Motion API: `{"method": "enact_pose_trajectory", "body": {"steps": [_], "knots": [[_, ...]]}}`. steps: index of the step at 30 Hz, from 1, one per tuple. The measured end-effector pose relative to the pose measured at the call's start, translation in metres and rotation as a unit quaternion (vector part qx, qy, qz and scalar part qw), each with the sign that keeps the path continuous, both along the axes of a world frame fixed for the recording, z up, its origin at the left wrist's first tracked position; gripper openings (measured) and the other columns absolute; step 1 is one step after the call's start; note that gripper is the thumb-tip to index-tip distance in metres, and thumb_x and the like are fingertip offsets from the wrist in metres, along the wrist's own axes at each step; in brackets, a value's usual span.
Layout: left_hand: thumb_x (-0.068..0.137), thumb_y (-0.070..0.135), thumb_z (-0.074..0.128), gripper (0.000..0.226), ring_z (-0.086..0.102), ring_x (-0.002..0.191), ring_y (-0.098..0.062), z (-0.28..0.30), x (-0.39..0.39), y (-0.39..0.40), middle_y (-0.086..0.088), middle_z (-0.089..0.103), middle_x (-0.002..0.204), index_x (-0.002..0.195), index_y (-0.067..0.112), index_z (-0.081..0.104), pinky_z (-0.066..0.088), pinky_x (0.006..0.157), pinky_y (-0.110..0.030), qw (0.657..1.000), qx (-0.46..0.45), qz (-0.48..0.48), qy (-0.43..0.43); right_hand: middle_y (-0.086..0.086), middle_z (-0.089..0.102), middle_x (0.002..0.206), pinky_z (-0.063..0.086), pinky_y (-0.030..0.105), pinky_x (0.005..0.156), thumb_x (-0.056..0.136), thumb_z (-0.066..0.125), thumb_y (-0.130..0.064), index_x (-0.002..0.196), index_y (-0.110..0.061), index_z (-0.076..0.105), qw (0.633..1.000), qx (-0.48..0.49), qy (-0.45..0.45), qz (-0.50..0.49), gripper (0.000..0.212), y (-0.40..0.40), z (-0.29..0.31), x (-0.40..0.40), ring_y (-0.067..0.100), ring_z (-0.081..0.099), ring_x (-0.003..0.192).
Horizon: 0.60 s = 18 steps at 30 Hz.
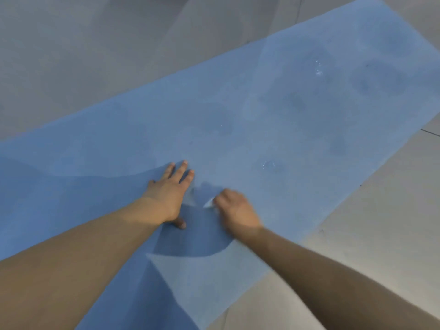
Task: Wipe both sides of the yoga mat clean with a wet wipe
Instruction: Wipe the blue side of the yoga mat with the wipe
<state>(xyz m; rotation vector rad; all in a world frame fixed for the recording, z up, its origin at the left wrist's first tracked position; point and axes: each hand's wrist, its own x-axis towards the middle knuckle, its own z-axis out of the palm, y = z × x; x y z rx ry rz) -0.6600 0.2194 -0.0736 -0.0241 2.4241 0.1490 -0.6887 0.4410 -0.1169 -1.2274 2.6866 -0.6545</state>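
On yoga mat (262, 129) | left hand (169, 194) flat | right hand (234, 210) clutching wet wipe (209, 203)

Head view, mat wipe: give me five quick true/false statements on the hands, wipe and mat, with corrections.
1. The left hand lies flat on the yoga mat with fingers spread. True.
2. The right hand is empty. False: its curled fingers hold a white wet wipe.
3. The mat is rolled up. False: it lies unrolled on the floor.
4. Darker smudges show on the far part of the mat. True.
5. The mat is red. False: it is blue.
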Motion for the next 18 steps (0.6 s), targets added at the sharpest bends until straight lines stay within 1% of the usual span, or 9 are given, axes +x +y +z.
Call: {"method": "enact_pose_trajectory", "body": {"steps": [2,4,6,8,9,11,13,15,18], "knots": [[0.056,0.057,0.092,0.148,-0.016,0.154,-0.024,0.0,-0.002,0.001,0.008,-0.03,0.163,0.159,0.026,-0.01,0.032,0.115,-0.058,1.0,0.003,0.002,-0.002,0.014,0.056,0.079,0.04,0.034,0.063,0.068,0.053,-0.004,0.088,-0.017,0.056,0.991,-0.008,0.028,-0.129,0.023,0.034,0.006,-0.048,0.03,0.052,0.073],[0.053,0.059,0.092,0.149,-0.014,0.154,-0.025,-0.001,-0.002,0.001,0.008,-0.028,0.164,0.16,0.026,-0.008,0.035,0.114,-0.055,1.0,0.001,-0.004,0.012,0.02,0.055,0.081,0.042,0.036,0.059,0.073,0.053,-0.004,0.084,-0.006,0.06,0.966,0.039,0.039,-0.254,0.013,0.072,0.012,-0.088,0.038,0.056,0.068],[0.052,0.06,0.091,0.149,-0.012,0.154,-0.027,-0.003,-0.002,0.001,0.007,-0.026,0.164,0.159,0.025,-0.007,0.037,0.113,-0.054,1.0,-0.005,-0.01,0.019,0.023,0.055,0.092,0.042,0.039,0.065,0.087,0.05,-0.007,0.09,-0.001,0.061,0.931,0.08,0.028,-0.354,0.012,0.103,0.014,-0.118,0.042,0.057,0.076],[0.053,0.061,0.09,0.149,-0.012,0.154,-0.028,-0.005,-0.001,0.0,0.007,-0.027,0.164,0.159,0.025,-0.008,0.036,0.114,-0.054,1.0,-0.006,-0.014,0.019,0.02,0.055,0.104,0.039,0.037,0.07,0.095,0.047,-0.011,0.099,-0.002,0.06,0.893,0.084,-0.002,-0.443,0.016,0.111,0.014,-0.135,0.04,0.056,0.085],[0.054,0.061,0.09,0.149,-0.013,0.154,-0.028,-0.005,-0.001,0.0,0.007,-0.027,0.163,0.159,0.025,-0.009,0.036,0.114,-0.054,1.0,-0.004,-0.014,0.016,0.019,0.054,0.106,0.037,0.035,0.071,0.096,0.047,-0.012,0.101,-0.003,0.06,0.883,0.08,-0.011,-0.463,0.017,0.104,0.013,-0.136,0.039,0.055,0.087],[0.054,0.061,0.09,0.149,-0.015,0.154,-0.027,-0.005,-0.002,0.0,0.008,-0.029,0.163,0.159,0.026,-0.01,0.035,0.114,-0.054,1.0,0.003,-0.013,0.011,0.02,0.056,0.104,0.038,0.036,0.071,0.095,0.049,-0.012,0.1,-0.003,0.062,0.892,0.046,-0.014,-0.449,0.016,0.075,0.01,-0.125,0.039,0.057,0.086],[0.053,0.059,0.091,0.151,-0.015,0.154,-0.025,-0.005,-0.002,0.001,0.009,-0.029,0.163,0.159,0.028,-0.01,0.035,0.114,-0.054,1.0,0.007,-0.004,0.011,0.02,0.058,0.091,0.043,0.038,0.066,0.091,0.056,-0.007,0.091,-0.004,0.064,0.931,0.001,0.006,-0.366,0.008,0.036,0.002,-0.097,0.04,0.059,0.077],[0.052,0.056,0.093,0.151,-0.016,0.154,-0.024,-0.005,-0.001,0.0,0.01,-0.03,0.162,0.159,0.029,-0.01,0.035,0.114,-0.054,1.0,0.009,0.006,0.01,0.017,0.057,0.082,0.045,0.039,0.062,0.087,0.062,-0.004,0.085,-0.005,0.064,0.959,-0.027,0.008,-0.283,0.003,0.0,-0.004,-0.062,0.038,0.058,0.07],[0.052,0.057,0.092,0.152,-0.017,0.154,-0.025,-0.006,-0.001,-0.001,0.01,-0.032,0.162,0.159,0.029,-0.011,0.034,0.115,-0.054,1.0,0.01,0.006,0.008,0.012,0.056,0.081,0.044,0.038,0.062,0.087,0.065,-0.006,0.087,-0.008,0.063,0.984,-0.04,-0.007,-0.174,0.003,-0.038,-0.005,-0.016,0.033,0.054,0.069]]}}
